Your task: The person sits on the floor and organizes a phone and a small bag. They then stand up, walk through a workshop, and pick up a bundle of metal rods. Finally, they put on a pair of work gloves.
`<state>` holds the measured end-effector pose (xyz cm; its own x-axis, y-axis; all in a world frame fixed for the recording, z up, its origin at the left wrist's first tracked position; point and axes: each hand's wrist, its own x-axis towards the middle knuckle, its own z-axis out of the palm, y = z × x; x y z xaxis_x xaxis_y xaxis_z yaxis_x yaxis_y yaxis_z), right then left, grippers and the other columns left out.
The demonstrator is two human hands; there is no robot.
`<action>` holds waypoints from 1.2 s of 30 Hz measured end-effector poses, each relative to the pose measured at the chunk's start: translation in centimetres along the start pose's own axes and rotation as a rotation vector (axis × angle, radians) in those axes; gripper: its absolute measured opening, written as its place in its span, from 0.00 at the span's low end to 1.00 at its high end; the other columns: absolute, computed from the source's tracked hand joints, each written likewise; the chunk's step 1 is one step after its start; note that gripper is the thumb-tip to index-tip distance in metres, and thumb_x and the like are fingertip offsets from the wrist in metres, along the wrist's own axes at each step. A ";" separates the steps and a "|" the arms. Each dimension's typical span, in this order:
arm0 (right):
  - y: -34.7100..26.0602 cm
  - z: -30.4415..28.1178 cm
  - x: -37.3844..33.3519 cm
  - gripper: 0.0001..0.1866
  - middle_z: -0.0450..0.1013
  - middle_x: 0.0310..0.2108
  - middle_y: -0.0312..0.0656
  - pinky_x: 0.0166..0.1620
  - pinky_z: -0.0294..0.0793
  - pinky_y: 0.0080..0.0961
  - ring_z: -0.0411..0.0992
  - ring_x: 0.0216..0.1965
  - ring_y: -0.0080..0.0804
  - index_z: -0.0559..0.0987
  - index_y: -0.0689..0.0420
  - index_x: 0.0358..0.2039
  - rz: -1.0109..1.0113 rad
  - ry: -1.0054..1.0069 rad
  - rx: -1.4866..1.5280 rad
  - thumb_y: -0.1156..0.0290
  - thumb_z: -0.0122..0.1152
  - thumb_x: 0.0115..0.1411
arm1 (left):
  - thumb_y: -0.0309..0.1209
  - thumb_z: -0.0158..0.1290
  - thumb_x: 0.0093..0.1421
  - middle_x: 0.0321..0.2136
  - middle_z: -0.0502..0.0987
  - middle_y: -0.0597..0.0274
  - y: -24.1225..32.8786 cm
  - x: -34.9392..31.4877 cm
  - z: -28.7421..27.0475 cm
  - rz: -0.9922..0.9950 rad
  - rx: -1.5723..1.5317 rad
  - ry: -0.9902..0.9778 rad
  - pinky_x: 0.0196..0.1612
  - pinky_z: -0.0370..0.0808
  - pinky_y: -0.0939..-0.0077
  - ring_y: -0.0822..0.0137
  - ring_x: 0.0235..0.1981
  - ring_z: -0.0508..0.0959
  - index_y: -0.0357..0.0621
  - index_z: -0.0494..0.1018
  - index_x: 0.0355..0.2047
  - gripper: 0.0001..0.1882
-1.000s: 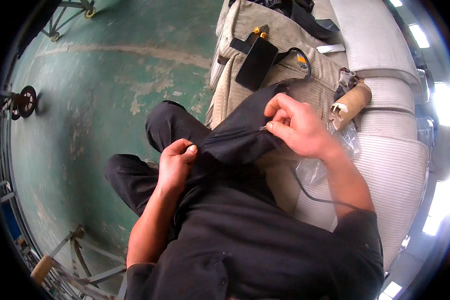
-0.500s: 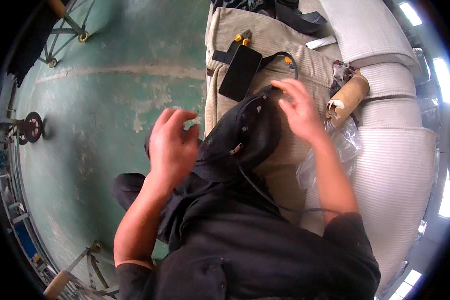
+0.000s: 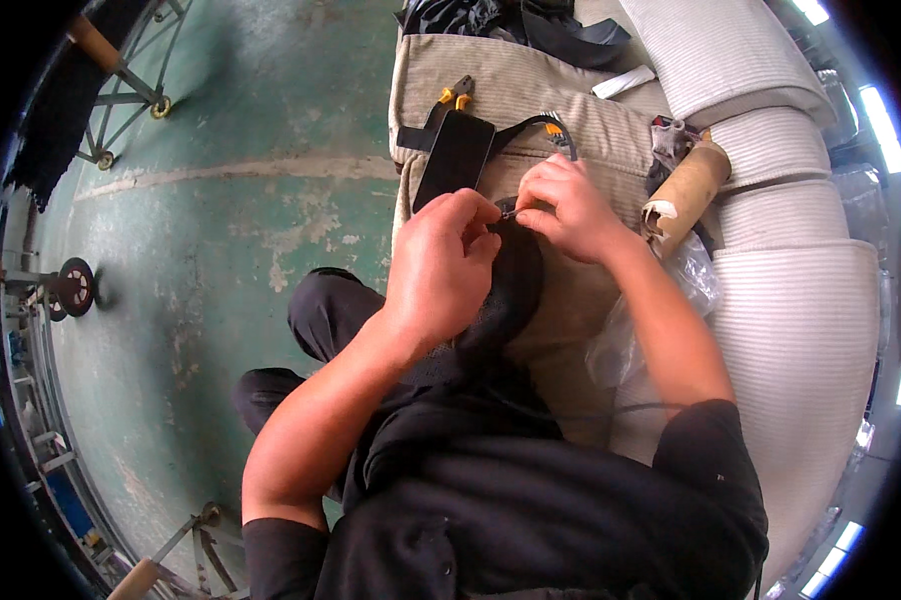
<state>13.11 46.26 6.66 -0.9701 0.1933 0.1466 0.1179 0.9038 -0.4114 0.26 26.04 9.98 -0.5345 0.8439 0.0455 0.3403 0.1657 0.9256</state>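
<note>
A dark mesh fabric item [image 3: 519, 285], with a zipper visible on it earlier, lies over my lap. At its far edge, my left hand [image 3: 449, 260] and my right hand [image 3: 568, 208] come together, each with fingertips pinched. Between the fingertips shows a small shiny piece [image 3: 507, 214], too small to name surely; the fingers partly hide it. Just beyond my left hand lies a flat black rectangular slab [image 3: 458, 155], like a phone. Pliers [image 3: 458, 93] with yellow-and-black handles rest at its far end.
I sit by a beige corduroy sofa [image 3: 781, 310]. On it are a torn cardboard tube [image 3: 689, 195], a clear plastic bag [image 3: 691, 275], a white strip [image 3: 624, 82] and a black bag [image 3: 571, 35]. Wheeled metal racks [image 3: 136, 98] stand at left on the green floor [image 3: 221, 220].
My hands were apart with fingers loosely spread; now they have come together at the fabric's far edge and pinch there. My left hand moved right and away from me.
</note>
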 end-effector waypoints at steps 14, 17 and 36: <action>-1.4 0.8 -0.3 0.12 0.80 0.24 0.41 0.35 0.75 0.27 0.76 0.27 0.25 0.83 0.65 0.32 0.421 0.074 0.715 0.66 0.67 0.62 | 0.25 0.61 0.57 0.32 0.81 0.42 -2.7 4.5 4.1 0.062 0.267 -0.106 0.39 0.77 0.56 0.42 0.38 0.82 0.35 0.77 0.37 0.09; -0.5 0.7 -0.2 0.10 0.79 0.30 0.36 0.37 0.74 0.22 0.75 0.32 0.20 0.82 0.64 0.39 0.422 0.089 0.673 0.69 0.63 0.66 | 0.25 0.61 0.56 0.30 0.81 0.42 -3.1 4.6 4.1 0.074 0.206 -0.094 0.38 0.76 0.55 0.41 0.37 0.81 0.35 0.77 0.32 0.07; 1.9 2.6 -0.1 0.12 0.80 0.36 0.51 0.45 0.77 0.41 0.79 0.41 0.50 0.86 0.60 0.36 0.473 0.066 0.284 0.64 0.68 0.57 | 0.21 0.58 0.55 0.30 0.77 0.48 -2.7 -4.7 -4.5 0.059 0.377 -0.275 0.37 0.75 0.55 0.42 0.35 0.79 0.38 0.74 0.31 0.04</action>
<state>12.86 47.02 3.55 -0.8087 0.5851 -0.0603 0.4668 0.5761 -0.6710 -1.66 19.33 8.96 -0.2986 0.9528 -0.0547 0.6485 0.2446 0.7209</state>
